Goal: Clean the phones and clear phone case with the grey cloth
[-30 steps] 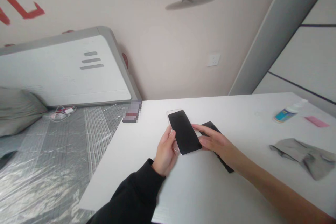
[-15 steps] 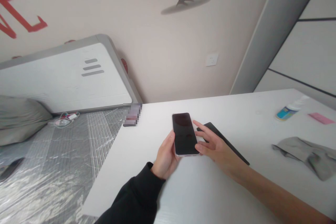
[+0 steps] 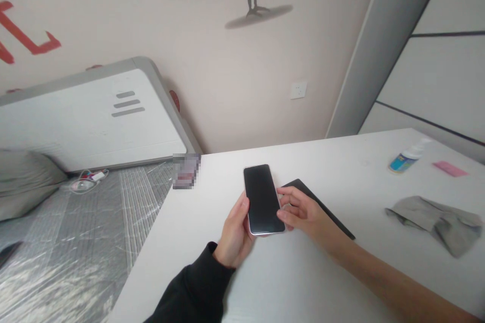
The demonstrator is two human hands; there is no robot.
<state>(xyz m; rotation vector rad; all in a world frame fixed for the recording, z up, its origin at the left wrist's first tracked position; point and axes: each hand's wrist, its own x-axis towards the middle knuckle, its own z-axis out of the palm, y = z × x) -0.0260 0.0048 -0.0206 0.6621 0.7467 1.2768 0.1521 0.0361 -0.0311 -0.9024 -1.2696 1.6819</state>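
A smartphone [image 3: 262, 199] with a dark screen and a pale rim is held above the white table, its screen facing up. My left hand [image 3: 235, 232], in a black sleeve, is closed around its left side, with the thumb along the edge and the other fingers mostly hidden underneath. At the right edge, the curled fingers and thumb of my right hand [image 3: 299, 210] touch the phone near its lower corner. Partly covered by that hand, a thin flat black object [image 3: 322, 205] lies on the table; its kind cannot be made out.
On the right of the table [image 3: 189, 232] are a spray bottle [image 3: 407, 159] with a blue label, a pink flat piece [image 3: 450, 168] and a crumpled grey cloth [image 3: 435, 219]. A blurred-out item [image 3: 186, 171] sits at the far left corner. Left of the table is a plastic-covered mattress [image 3: 94, 232].
My right hand's fingers have drawn in from a wider spread, with the thumb now at the phone's edge. The phone tilts slightly differently. The whole view has shifted a little.
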